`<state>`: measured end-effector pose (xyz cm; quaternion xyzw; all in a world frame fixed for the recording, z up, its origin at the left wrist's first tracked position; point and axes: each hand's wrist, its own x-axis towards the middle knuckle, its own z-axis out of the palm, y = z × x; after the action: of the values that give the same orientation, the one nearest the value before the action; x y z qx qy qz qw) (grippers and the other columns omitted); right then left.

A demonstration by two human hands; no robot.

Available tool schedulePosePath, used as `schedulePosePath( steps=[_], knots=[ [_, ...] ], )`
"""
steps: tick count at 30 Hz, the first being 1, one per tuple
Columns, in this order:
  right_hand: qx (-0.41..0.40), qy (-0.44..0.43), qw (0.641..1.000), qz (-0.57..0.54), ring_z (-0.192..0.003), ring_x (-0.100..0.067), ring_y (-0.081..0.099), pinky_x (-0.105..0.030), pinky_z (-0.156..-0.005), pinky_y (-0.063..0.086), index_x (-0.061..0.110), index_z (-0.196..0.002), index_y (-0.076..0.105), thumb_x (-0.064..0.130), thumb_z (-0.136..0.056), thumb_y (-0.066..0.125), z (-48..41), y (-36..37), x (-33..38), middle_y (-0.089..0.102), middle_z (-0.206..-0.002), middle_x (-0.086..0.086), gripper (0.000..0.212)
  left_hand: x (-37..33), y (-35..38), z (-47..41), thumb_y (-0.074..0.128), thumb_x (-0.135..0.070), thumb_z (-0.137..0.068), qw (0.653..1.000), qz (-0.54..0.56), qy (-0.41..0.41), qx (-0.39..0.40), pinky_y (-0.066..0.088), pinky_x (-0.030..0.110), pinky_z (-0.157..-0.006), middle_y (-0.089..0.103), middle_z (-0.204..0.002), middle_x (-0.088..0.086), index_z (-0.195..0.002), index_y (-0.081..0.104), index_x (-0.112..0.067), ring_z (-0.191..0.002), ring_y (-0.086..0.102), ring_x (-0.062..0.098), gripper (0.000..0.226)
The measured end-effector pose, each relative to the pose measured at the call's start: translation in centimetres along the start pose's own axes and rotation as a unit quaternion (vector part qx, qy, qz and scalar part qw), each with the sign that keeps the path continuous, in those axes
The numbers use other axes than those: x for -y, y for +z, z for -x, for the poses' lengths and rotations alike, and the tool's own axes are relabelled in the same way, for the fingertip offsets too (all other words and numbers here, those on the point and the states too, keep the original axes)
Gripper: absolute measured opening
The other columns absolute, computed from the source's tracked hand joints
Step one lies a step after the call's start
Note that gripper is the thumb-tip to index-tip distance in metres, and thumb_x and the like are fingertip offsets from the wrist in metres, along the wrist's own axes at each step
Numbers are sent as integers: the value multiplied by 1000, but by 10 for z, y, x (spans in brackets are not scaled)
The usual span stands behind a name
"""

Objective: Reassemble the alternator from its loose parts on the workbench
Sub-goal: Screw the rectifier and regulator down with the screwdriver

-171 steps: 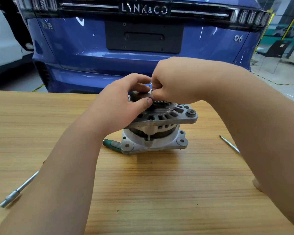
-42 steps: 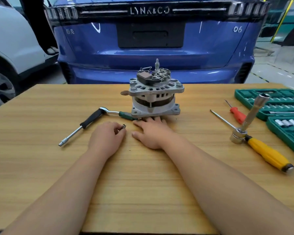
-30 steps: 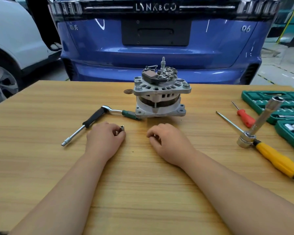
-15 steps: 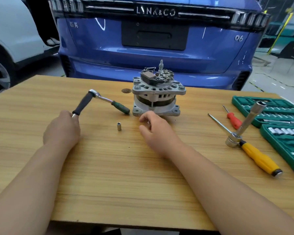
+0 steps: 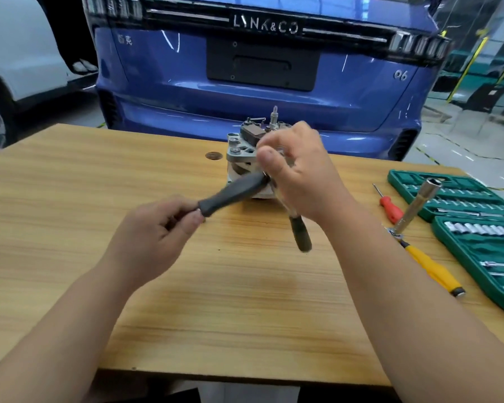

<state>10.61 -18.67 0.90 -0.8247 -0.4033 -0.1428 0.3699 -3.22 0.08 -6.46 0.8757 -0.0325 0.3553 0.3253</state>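
Holding a ratchet up over the worktop.
Pinching the black handle with left grip, clasping the other end with right grip, green handle hanging beneath; alternator just behind right grip.

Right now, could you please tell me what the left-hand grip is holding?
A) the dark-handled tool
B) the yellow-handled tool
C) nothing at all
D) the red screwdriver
A: the left-hand grip pinches the end of the dark-handled tool, which the right-hand grip also holds; the red screwdriver and yellow-handled tool lie on the bench.
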Motion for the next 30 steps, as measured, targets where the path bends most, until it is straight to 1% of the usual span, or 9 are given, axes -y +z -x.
schedulePosePath(
  steps=[5,10,15,18,20,22,23,27,30],
  knots=[
    [253,176,924,-227,-53,-13,52,-28,-54,45,21,-91,59,56,-92,41,45,2,-37,54,-65,2,39,7,32,10,64,-17,-91,993,35,-71,85,35,13,-53,59,-69,-13,-76,61,-42,-60,51,5,29],
    [251,279,788,-489,-45,-10,30,-23,-39,26,10,-87,59,50,-100,31,53,8,-62,42,-65,0,51,17,43,5,62,-24,-92,985,51,-104,125,36,10,-55,57,-65,-14,-82,64,-44,-60,49,0,23],
    [280,286,742,-537,-40,-7,33,-20,-35,29,15,-74,61,49,-91,50,51,15,-72,45,-58,2,40,24,45,8,61,-30,-92,980,65,-136,133,35,12,-54,53,-62,-13,-88,67,-40,-58,45,1,13],
    [197,267,705,-627,-38,-5,34,-18,-35,30,18,-71,63,46,-87,57,46,-4,-91,45,-55,6,33,30,37,8,59,-32,-92,980,55,-159,110,35,19,-54,52,-60,-15,-88,68,-44,-56,45,1,15],
    [117,307,769,-548,-41,-9,35,-22,-39,32,19,-71,64,45,-95,45,41,-20,-103,45,-59,3,40,33,33,8,58,-29,-94,978,54,-181,84,33,24,-54,51,-59,-13,-87,67,-41,-55,44,2,16],
    [91,346,894,-269,-52,-11,44,-26,-50,35,20,-78,65,50,-96,39,41,-15,-105,52,-67,4,43,29,38,6,57,-27,-95,977,62,-187,80,34,20,-54,51,-59,-14,-87,66,-38,-56,45,2,16],
    [88,339,927,-137,-61,-11,49,-28,-56,36,21,-85,66,52,-96,38,40,-7,-102,56,-74,6,44,23,42,5,57,-26,-95,977,71,-181,84,34,16,-53,52,-59,-15,-86,65,-38,-56,45,1,17],
    [40,231,970,60,-104,-18,49,-35,-85,41,21,-115,59,49,-98,39,36,22,-83,54,-109,1,38,2,58,6,58,-25,-95,980,92,-149,90,35,11,-53,54,-61,-16,-87,64,-38,-57,46,1,17],
    [75,203,968,-123,-91,0,53,-26,-75,46,33,-125,51,64,-88,43,44,18,-64,56,-96,25,49,-4,64,7,55,-29,-96,973,132,-177,62,35,15,-53,48,-56,-16,-85,64,-33,-53,42,2,14]
  ],
)
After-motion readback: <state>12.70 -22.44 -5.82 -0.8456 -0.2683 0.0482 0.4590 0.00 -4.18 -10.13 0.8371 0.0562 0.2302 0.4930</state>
